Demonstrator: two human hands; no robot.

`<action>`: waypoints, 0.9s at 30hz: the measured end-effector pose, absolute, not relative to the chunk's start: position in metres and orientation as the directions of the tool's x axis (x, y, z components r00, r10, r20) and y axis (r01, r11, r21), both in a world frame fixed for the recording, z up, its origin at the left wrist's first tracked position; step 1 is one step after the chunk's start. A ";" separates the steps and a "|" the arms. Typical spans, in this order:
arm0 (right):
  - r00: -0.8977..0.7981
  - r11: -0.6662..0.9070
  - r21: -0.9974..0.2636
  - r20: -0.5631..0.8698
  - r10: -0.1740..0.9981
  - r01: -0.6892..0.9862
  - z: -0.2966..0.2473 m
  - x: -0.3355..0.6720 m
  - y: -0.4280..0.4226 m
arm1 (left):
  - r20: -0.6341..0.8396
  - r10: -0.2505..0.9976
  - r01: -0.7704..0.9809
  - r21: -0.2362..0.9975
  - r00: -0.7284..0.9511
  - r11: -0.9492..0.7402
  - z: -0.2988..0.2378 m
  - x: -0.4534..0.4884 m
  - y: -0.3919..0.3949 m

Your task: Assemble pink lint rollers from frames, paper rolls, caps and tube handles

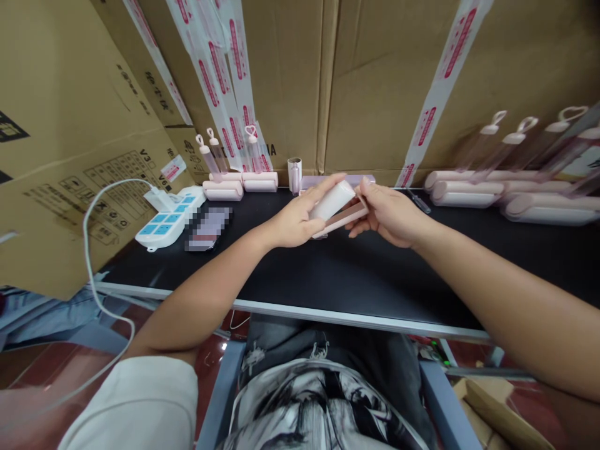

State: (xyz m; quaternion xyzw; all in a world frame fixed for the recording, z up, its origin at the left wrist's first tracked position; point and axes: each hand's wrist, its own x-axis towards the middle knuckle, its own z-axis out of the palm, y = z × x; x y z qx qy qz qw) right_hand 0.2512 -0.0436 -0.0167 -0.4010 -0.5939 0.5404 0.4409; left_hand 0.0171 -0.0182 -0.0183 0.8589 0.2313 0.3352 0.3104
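My left hand (297,220) is closed around a white lint roll (334,201), tilted above the black table. My right hand (392,215) grips the far end of a long pale pink lint roller case (345,216), thumb on top and fingers curled below. The roll lies along the open case; I cannot tell whether it is seated in it. My left fingers and thumb also reach the near end of the case. Just behind my hands lies a pale lilac part (309,182), partly hidden, beside a small upright roll with a brown rim (295,172).
Pink lint rollers with loop-topped clear handles stand at back left (222,189) and, several more, at right (467,192). A white power strip (171,219) with a cable and a phone (209,229) lie left. Large cardboard boxes (285,81) wall the back. A small dark tool (419,201) lies right.
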 end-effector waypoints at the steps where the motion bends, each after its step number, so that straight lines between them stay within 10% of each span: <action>1: -0.310 0.065 -0.998 0.069 0.948 -0.023 -0.015 0.251 -0.045 | 0.451 0.568 0.208 0.628 0.688 -0.750 -0.017 0.014 -0.015; 11: -0.341 0.002 -0.996 0.032 0.940 -0.089 -0.016 0.244 -0.049 | 0.429 0.544 0.351 0.450 0.721 -0.821 -0.017 0.005 -0.011; 27: -0.250 0.497 -0.837 0.443 0.861 0.229 -0.038 0.245 -0.040 | 0.464 0.541 0.453 0.295 0.701 -0.841 -0.011 0.003 -0.015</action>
